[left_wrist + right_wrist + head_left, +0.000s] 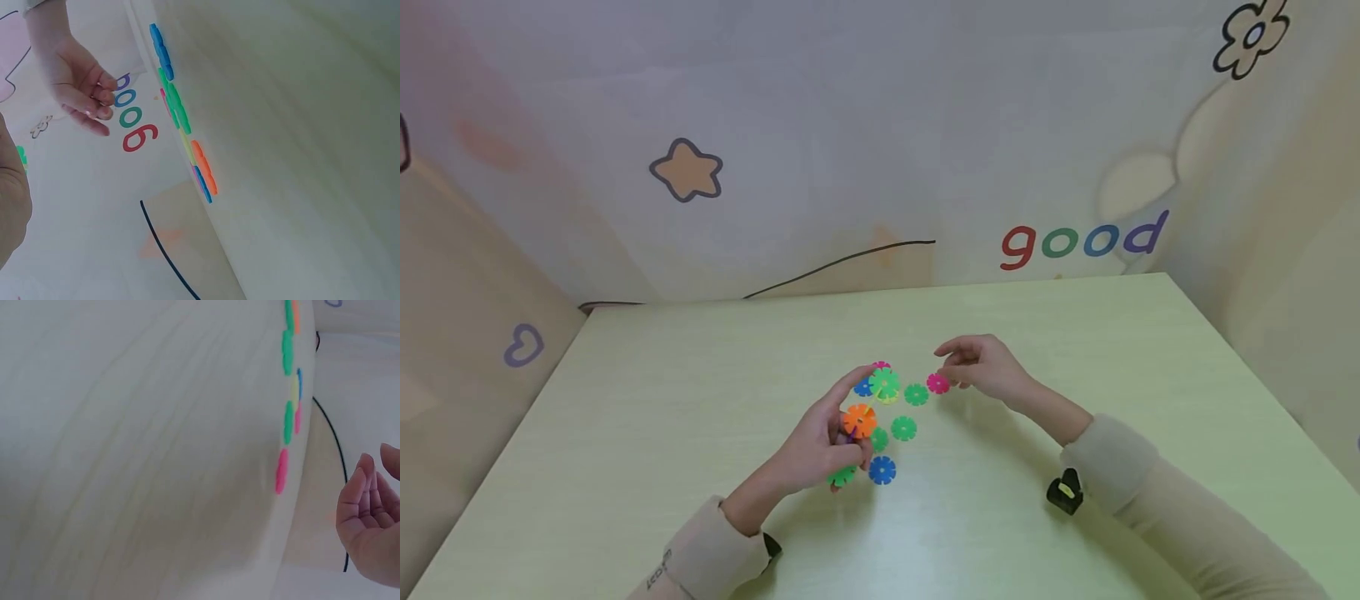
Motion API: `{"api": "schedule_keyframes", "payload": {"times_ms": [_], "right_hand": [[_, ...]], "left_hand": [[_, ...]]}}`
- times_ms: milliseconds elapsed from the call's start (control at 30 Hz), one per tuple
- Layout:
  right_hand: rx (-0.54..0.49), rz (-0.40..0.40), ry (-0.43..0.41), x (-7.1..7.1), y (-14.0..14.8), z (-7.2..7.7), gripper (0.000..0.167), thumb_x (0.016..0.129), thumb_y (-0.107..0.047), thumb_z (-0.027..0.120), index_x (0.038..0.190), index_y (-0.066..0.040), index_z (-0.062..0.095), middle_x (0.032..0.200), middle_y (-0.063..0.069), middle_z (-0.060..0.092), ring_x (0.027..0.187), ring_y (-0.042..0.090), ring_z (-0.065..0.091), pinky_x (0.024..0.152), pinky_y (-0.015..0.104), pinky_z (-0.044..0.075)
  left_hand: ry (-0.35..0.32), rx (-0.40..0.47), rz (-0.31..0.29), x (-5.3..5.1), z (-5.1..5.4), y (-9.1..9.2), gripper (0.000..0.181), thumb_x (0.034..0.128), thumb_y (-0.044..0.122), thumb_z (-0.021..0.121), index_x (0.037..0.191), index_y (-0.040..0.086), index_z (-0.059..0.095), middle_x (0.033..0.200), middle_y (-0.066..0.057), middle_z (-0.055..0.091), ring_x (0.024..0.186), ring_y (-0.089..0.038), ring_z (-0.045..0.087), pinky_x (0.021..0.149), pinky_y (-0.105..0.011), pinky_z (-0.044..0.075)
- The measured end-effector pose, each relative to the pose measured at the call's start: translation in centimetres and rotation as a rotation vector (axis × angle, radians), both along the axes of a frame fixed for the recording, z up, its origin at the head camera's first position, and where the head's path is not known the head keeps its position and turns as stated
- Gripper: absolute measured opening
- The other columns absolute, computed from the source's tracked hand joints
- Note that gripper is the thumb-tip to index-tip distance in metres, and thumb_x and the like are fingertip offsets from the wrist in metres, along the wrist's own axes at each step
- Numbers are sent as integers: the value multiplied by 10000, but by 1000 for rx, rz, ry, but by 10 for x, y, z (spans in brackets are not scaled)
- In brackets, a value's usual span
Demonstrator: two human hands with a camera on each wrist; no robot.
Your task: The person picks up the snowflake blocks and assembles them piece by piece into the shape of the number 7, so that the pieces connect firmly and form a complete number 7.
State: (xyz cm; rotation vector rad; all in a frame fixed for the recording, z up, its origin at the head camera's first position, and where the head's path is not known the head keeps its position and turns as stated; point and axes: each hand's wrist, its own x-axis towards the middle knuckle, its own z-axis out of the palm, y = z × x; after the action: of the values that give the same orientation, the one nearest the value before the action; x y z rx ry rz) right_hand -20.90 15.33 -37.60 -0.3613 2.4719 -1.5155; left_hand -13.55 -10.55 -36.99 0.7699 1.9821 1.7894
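Beige sleeves (1210, 533), orange disc (859, 419) in left hand (814, 448), loose discs (904, 428) on tabletop (970, 525)

My right hand (987, 368) could pass toward the wall (865, 167) over the table (1075, 333); leftward, low down, the pink disc (932, 385), a green disc (910, 395) and my left hand (811, 446) obstruct me.

My feed shows a blue disc (161, 52) on the bench (300, 156), a green disc (179, 109) near it, the right hand (76, 78) well apart from it.
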Motion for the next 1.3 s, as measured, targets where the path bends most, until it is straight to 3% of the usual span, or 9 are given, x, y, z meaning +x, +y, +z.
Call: {"api": "schedule_keyframes", "payload": {"times_ms": [167, 533, 1000, 1300], "right_hand": [[103, 33, -2, -11, 3, -8, 326, 821, -35, 637, 1135, 44, 593, 838, 95, 567, 727, 218, 524, 624, 266, 482], [225, 65, -28, -28, 5, -20, 362, 769, -45, 692, 1124, -5, 633, 794, 71, 539, 699, 211, 474, 526, 256, 429], [334, 43, -69, -37, 4, -31, 323, 757, -92, 726, 1073, -57, 671, 863, 75, 548, 818, 223, 462, 647, 276, 414], [379, 74, -36, -37, 2, -30, 211, 737, -78, 744, 922, -42, 648, 848, 64, 539, 820, 222, 466, 708, 300, 425]], "left_hand": [[11, -1, 4, 0, 2, 1, 826, 769, -148, 481, 1428, 276, 219, 624, -159, 595, 395, -193, 449, 350, -236, 400], [36, 2, -4, 1, 3, 1, 833, 765, -152, 481, 1432, 265, 207, 622, -165, 598, 394, -205, 462, 347, -251, 408], [28, 23, -12, 3, 3, 2, 824, 776, -150, 488, 1436, 254, 206, 637, -181, 603, 409, -195, 480, 359, -228, 404], [26, 44, -13, 1, 2, 2, 815, 779, -147, 478, 1437, 247, 204, 642, -191, 602, 392, -199, 460, 353, -224, 387]]}}
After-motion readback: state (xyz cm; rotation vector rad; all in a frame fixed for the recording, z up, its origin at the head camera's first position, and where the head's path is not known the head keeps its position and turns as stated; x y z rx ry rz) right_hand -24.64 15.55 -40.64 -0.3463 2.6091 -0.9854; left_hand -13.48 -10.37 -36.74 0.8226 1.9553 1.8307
